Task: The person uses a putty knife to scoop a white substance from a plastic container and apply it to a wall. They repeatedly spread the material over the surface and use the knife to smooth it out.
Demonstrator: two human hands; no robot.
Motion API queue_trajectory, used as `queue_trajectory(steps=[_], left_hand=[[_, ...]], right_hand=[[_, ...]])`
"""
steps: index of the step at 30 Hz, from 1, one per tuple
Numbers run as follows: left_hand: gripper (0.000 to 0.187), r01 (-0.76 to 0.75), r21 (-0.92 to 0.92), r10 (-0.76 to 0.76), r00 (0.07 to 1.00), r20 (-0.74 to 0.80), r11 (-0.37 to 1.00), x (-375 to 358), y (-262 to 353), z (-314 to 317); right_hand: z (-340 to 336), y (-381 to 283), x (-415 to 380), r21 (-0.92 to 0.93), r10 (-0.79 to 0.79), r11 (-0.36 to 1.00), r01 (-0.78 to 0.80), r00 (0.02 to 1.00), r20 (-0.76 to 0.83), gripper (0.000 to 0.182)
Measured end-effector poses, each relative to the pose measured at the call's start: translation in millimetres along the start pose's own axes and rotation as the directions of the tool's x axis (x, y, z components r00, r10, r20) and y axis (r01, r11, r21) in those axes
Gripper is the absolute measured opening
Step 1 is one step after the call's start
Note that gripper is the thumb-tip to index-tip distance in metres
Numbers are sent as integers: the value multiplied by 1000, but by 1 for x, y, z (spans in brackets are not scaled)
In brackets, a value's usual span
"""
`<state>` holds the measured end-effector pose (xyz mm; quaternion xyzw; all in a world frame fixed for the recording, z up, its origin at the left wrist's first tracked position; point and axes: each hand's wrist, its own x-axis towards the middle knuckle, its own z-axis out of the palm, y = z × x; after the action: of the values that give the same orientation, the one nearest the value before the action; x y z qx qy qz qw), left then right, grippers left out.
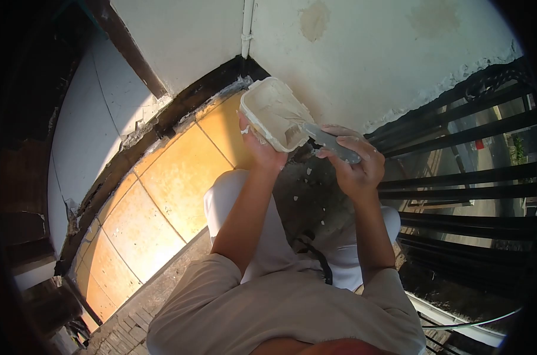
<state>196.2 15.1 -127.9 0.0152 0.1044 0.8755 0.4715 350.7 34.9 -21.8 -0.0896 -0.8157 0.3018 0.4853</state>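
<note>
Just left of the right hand point(363, 163), near corner of the white tub point(257, 125); scraper point(324, 139) spans the gap. Scraper's long axis slants from near right, at the handle end, to far left, where the front end reaches over the tub's near right rim. Tub is longish too, slanting the same general way but steeper. Pale paste point(280, 112) smeared inside; how deep the blade sits in it, can't tell.

Right fingers closed around the grey handle, nothing else in them. Left hand point(263, 148) cups the tub from below and along its near left side, fingers wrapped on it, partly hidden underneath. Left hand nearer the tub, right hand nearer the handle; the two hands are apart, tub opening tipped up toward the viewer.

Around: tiles point(168, 201) left, pale wall point(369, 65) far, black railing point(458, 175) right. Tub held up, between wall and knees.
</note>
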Motion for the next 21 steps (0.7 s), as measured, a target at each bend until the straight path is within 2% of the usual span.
queue_trajectory(steps=[4,8,11,12,15,16,21], left_hand=[[75,1,-11,0,998,67,1000,1,-9,0],[75,-57,67,54,998,42,996,1,-14,0],[75,-90,78,88,996,31,993,0,-19,5],[74,-102,78,100,995,29,992,-1,-21,7],[74,-186,121,180,982,59,975,-4,-23,13],[74,-224,142,215,974,74,964,-5,-23,14],[76,-168,71,159,980,122,983,3,-20,6]], right_hand=[[13,11,-41,42,52,998,-52,999,6,39],[31,5,-68,324,333,908,-266,927,-172,43],[39,4,-77,151,353,933,-325,908,-226,40],[40,4,-75,30,302,952,-305,921,-246,32],[41,-8,-67,-77,275,951,-299,933,-231,26],[41,-11,-66,-51,291,948,-313,923,-252,26],[31,-19,-65,-96,243,956,-276,935,-258,26]])
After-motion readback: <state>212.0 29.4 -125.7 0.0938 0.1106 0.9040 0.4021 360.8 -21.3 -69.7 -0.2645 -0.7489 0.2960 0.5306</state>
